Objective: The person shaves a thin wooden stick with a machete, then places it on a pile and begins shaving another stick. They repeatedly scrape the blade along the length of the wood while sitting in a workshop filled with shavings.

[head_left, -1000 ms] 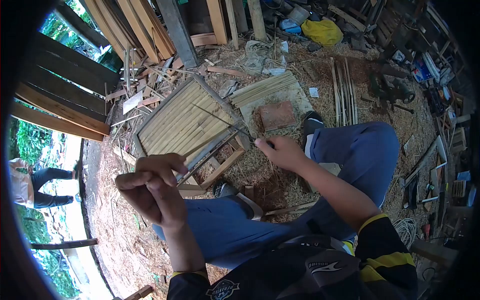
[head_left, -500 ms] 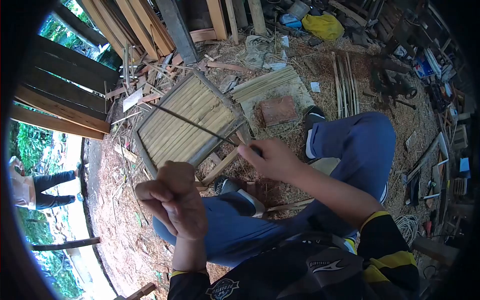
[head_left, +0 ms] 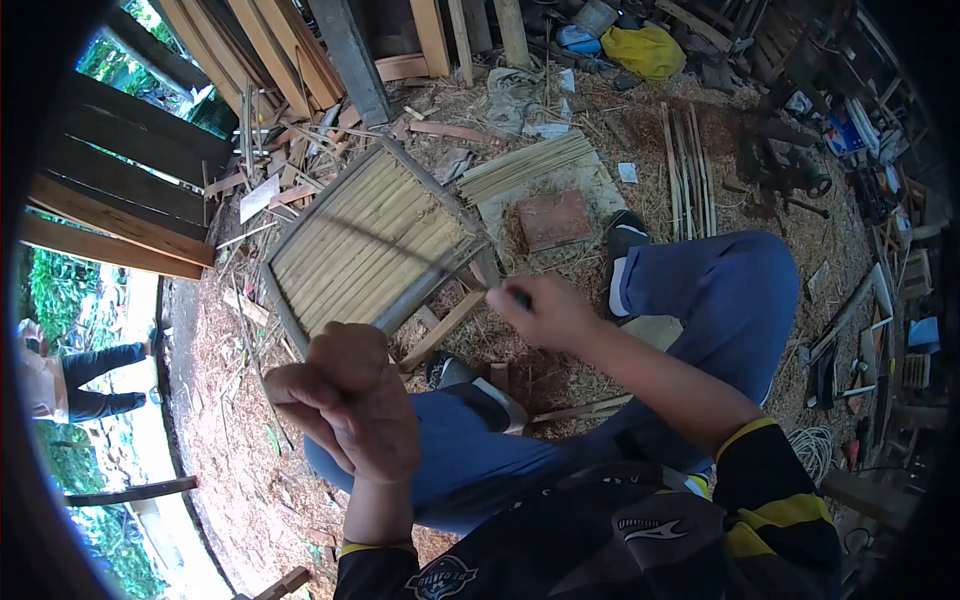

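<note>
My left hand (head_left: 348, 400) is raised at the lower left of the panel, fist turned up, fingers curled in and thumb pressed against them. Whatever it grips, if anything, is hidden. My right hand (head_left: 540, 312) is closed around the dark handle of a long thin rod-like tool (head_left: 430, 262), which points up and left. Motion smears the tool to a faint dark streak across the panel. Beneath it stands a low wooden-framed panel of bamboo slats (head_left: 340, 270), tilted in view, with wooden legs (head_left: 443, 330) showing below its near right edge.
A reddish block (head_left: 555, 220) and a bundle of thin strips (head_left: 528, 165) lie on a sheet beyond my knees. More long strips (head_left: 687, 170) are to the right. Shavings cover the floor (head_left: 235, 420). Planks (head_left: 280, 60) lean behind; a person (head_left: 95, 380) stands outside, left.
The long thin tool, sharply visible before, is now blurred by movement. My right hand has shifted slightly right. My left hand stays nearly in place.
</note>
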`<move>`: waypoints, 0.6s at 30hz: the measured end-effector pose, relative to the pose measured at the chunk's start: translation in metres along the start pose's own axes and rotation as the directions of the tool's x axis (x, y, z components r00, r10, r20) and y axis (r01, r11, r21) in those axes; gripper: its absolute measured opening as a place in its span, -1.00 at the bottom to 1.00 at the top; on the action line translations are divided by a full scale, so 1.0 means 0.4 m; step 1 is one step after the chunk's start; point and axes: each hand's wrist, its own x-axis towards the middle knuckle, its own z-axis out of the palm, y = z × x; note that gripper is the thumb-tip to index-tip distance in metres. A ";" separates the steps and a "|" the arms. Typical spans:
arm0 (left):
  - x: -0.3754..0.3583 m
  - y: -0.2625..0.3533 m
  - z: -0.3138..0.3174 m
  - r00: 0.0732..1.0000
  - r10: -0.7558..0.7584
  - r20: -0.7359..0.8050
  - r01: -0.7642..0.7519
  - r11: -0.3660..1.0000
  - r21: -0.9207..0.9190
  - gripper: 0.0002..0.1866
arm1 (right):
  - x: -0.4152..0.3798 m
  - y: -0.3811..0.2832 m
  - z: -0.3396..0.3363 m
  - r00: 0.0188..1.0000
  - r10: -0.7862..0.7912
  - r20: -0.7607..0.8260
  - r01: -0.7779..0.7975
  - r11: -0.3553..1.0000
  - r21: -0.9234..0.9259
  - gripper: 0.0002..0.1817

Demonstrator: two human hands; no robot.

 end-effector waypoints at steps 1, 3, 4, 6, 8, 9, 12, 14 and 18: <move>0.002 0.000 -0.001 1.000 -0.003 -0.014 0.002 1.000 -0.010 -0.69 | 0.010 0.016 -0.001 0.999 0.052 0.012 -0.052 0.998 0.021 -0.43; 0.009 -0.001 0.000 0.999 -0.002 -0.039 0.000 0.999 -0.040 -0.70 | 0.033 0.028 -0.017 0.988 0.153 0.029 -0.154 0.987 0.054 -0.42; 0.014 -0.001 0.002 0.999 -0.009 -0.041 0.007 0.998 -0.058 -0.70 | 0.030 0.019 -0.020 0.995 0.095 -0.007 -0.094 0.995 0.024 -0.41; 0.014 0.007 -0.001 0.998 -0.036 -0.045 0.032 0.996 -0.087 -0.70 | 0.003 -0.009 -0.007 0.998 -0.016 -0.065 0.014 0.999 -0.035 -0.41; 0.014 0.000 0.011 0.998 -0.023 -0.054 0.020 0.998 -0.063 -0.68 | 0.000 0.015 -0.007 0.998 0.048 -0.044 -0.051 0.996 -0.069 -0.40; 0.010 0.002 0.014 0.998 -0.020 -0.060 0.017 0.999 -0.048 -0.67 | -0.005 0.033 -0.004 0.996 0.083 -0.031 -0.086 0.993 -0.084 -0.40; 0.011 0.001 0.015 0.994 -0.044 -0.099 0.037 0.997 -0.072 -0.66 | 0.041 0.105 -0.008 0.955 0.296 0.005 -0.296 0.955 -0.038 -0.38; 0.023 0.000 0.009 0.993 -0.050 -0.108 0.039 0.995 -0.095 -0.65 | 0.022 0.073 -0.013 0.986 0.164 -0.009 -0.165 0.986 -0.030 -0.36; 0.031 -0.005 -0.007 0.983 -0.067 -0.170 0.047 0.992 -0.119 -0.63 | 0.016 0.117 0.013 0.986 0.160 -0.034 -0.161 0.987 -0.019 -0.32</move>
